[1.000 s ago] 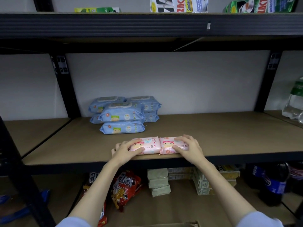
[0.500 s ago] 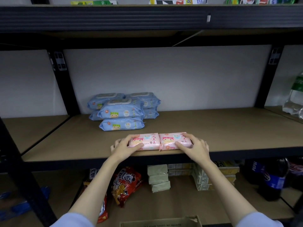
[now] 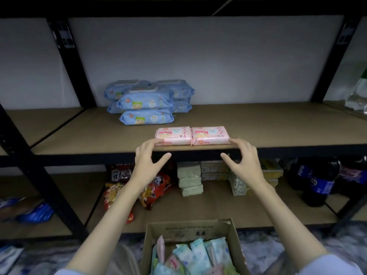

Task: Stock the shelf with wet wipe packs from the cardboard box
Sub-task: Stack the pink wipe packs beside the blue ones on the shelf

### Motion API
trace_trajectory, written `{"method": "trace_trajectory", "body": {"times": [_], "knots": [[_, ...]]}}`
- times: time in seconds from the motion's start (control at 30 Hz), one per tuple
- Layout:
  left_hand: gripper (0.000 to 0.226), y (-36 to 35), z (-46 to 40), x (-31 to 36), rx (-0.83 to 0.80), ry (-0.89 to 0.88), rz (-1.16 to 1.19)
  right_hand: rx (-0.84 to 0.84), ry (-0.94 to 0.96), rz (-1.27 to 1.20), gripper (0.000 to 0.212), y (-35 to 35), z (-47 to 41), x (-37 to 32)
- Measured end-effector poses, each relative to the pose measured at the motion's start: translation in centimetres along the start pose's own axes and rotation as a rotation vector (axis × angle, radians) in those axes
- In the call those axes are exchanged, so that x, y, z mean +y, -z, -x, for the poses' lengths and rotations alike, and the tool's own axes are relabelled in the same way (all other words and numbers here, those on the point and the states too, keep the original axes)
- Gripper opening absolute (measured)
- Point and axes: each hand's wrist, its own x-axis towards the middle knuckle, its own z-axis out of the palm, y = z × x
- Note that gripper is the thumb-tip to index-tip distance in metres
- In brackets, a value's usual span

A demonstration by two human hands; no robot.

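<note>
Both hands hover in front of the shelf edge with fingers spread and loose, holding nothing. Left hand (image 3: 148, 159) has its fingertips at or just touching the near left corner of the pink packs (image 3: 191, 135); right hand (image 3: 243, 158) has its fingertips at the near right corner. Whether they truly touch the wrapping I cannot tell.

Two pink wet wipe packs lie flat, side by side and touching, right at the front lip of the brown board shelf (image 3: 278, 126). Behind and to their left, against the pale back wall (image 3: 198, 56), stands a stack of blue packs (image 3: 147, 104), several piled in two rows. To the right of both groups the board is bare as far as the black upright post (image 3: 329, 62).

Below, the cardboard box (image 3: 190, 229) sits open between the forearms, with more packs in pale blue, green and pink standing on edge inside; its near part is cut off by the bottom of the view. On the lower shelf lie red snack bags (image 3: 156, 187), a pile of grey-green blocks (image 3: 189, 179), small cartons beside it (image 3: 238, 187), and dark soda bottles (image 3: 315, 181) to the right. Far right, a clear bag or bottle is cropped by the frame and blurred. Blue items at lower left are too smeared to name.
</note>
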Motion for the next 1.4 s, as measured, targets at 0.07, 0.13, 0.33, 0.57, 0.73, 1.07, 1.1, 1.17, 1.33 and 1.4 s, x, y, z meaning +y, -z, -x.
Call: {"method": "trace_trajectory", "body": {"times": [0.07,0.13,0.33,0.57,0.73,1.07,1.1,1.17,1.33,1.4], "knots": [[0.036,-1.5,3.6,-1.0,-0.036,-0.014,-0.003,0.012,0.021,0.024,0.043,-0.5,2.5,1.0],[0.032,-3.5,6.8,-2.8,-0.135,0.053,0.003,-0.051,-0.025,0.014,0.037,-1.4,5.0,2.0],[0.012,-9.4,16.0,-9.2,-0.516,0.527,0.069,-0.474,-0.317,-0.065,0.026,-6.3,12.7,6.8],[0.03,-14.2,24.5,-15.7,-0.656,0.957,0.04,-0.951,-0.636,0.056,0.032,-11.5,18.4,12.2],[0.005,-16.0,25.7,-17.5,-0.642,0.998,-0.025,-0.987,-0.697,0.129,0.026,-13.4,20.0,14.5],[0.065,-17.2,25.1,-24.6,-0.401,1.076,-0.024,-1.084,-0.622,0.21,0.036,-18.5,21.0,16.9],[0.063,-17.5,25.6,-25.4,-0.403,1.09,-0.016,-1.104,-0.594,0.254,0.039,-18.9,21.3,17.3],[0.054,-18.0,26.1,-26.2,-0.414,1.064,-0.057,-1.151,-0.502,0.372,0.051,-19.4,22.0,17.7],[0.035,-17.9,24.6,-25.1,-0.374,1.027,0.116,-1.232,-0.272,0.587,0.08,-19.9,23.8,18.5],[0.023,-17.2,24.3,-24.7,-0.285,0.985,0.032,-1.217,-0.228,0.624,0.081,-20.0,23.8,18.7]]}}
